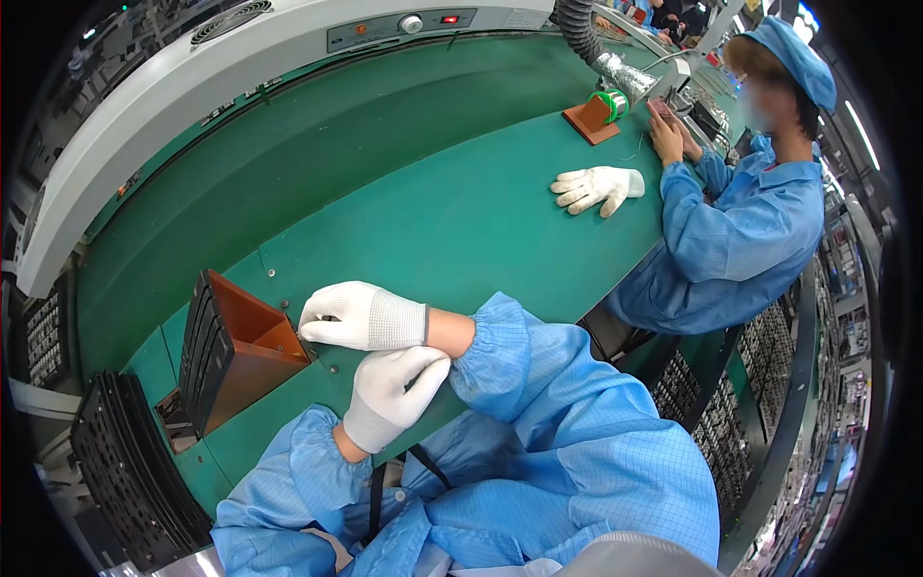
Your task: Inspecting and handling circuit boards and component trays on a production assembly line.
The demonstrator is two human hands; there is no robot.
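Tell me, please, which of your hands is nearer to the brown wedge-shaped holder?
Right. The right hand reaches across to the brown holder, its fingertips at its edge; the left hand sits just behind, further off.

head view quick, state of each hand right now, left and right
Left hand: gloved, fingers curled, resting on the green table; nothing seen in its grip.
Right hand: gloved, loosely closed beside the brown holder; whether it holds anything cannot be told.
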